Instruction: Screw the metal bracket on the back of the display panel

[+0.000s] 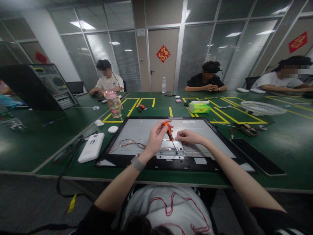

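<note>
My left hand [156, 135] is closed round the orange and black handle of a screwdriver [168, 130]. The tool is tilted, and its shaft runs down to a metal bracket [170, 156] on a large flat panel [132, 130] with a black frame and grey back. Just right of the screwdriver, my right hand [188, 136] is over the panel near the bracket. Its fingers are curled in; whatever they may hold is too small to tell. Thin wires [130, 142] lie across the panel's left half.
A white power bank [91, 148] and cables lie left of the panel, a dark phone-like slab [256, 156] right. Beyond stand a pink-lidded bottle [113, 104], a green tissue pack [199, 107] and a white fan grille [262, 107]. A computer case [53, 86] is far left. Several people sit opposite.
</note>
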Demonstrator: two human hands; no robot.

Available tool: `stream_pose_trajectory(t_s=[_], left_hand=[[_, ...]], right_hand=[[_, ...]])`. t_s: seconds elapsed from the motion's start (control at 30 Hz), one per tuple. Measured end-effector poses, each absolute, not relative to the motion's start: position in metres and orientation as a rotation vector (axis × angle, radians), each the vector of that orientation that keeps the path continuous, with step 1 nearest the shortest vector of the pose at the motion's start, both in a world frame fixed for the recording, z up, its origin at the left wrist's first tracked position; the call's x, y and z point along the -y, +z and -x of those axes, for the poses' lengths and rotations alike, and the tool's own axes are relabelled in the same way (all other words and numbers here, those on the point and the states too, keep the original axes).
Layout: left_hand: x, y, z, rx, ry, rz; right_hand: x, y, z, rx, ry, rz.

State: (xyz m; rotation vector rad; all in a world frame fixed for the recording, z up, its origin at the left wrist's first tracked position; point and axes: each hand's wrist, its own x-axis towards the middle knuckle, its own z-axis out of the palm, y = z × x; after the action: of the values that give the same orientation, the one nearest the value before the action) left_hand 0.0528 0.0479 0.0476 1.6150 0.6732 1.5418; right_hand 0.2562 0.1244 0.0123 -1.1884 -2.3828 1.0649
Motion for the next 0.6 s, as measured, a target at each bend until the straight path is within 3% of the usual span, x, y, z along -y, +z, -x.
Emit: stream_pose_trajectory(t_s=[0.6], left_hand=[[-0.0486, 0.0463, -0.0517, -0.779, 1.629, -1.792]], right_hand=[[-0.1240, 0.0123, -0.2567, 2.364, 1.084, 1.205]])
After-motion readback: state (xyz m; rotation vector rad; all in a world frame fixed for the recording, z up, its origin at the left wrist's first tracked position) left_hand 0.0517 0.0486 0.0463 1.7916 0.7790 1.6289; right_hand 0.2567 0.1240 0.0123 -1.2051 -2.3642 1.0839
